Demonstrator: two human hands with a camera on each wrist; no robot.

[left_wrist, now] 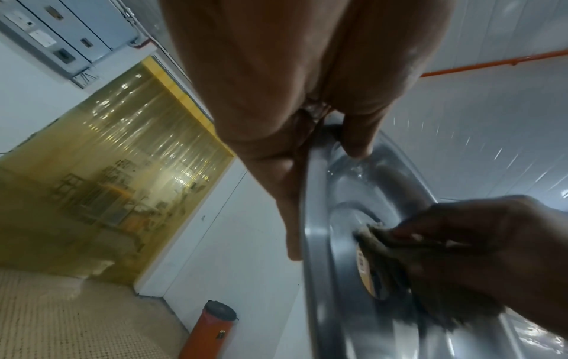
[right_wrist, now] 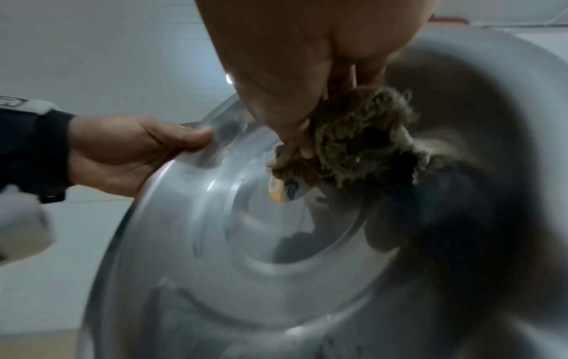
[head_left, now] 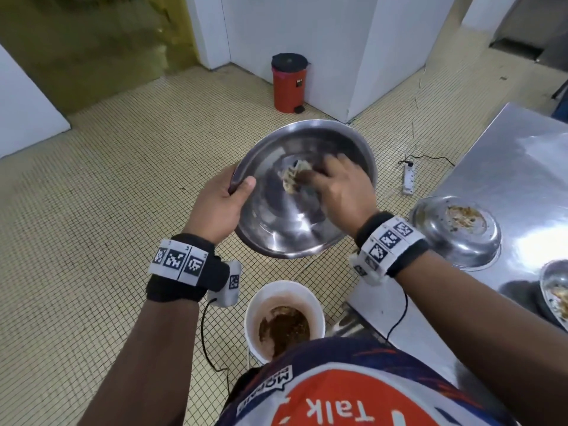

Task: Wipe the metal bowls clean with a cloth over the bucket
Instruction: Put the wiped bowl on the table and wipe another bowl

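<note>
A large metal bowl (head_left: 276,216) is tilted toward me in mid-air, above and beyond the white bucket (head_left: 255,305) that holds brown slop. My left hand (head_left: 222,201) grips its left rim (left_wrist: 310,194), thumb inside and fingers behind. My right hand (head_left: 341,186) presses a dirty olive-brown cloth (right_wrist: 362,136) against the bowl's inner bottom, fingers curled round the cloth (left_wrist: 378,238). A sticker (right_wrist: 276,192) shows on the bowl's base beside the cloth. The bowl's inside looks mostly shiny.
To the right a steel table (head_left: 507,167) carries a dirty metal bowl (head_left: 455,232) with food scraps and another (head_left: 556,290) at the frame edge. A red pedal bin (head_left: 289,84) stands by the wall. A power strip (head_left: 410,179) and cable lie on the tiled floor.
</note>
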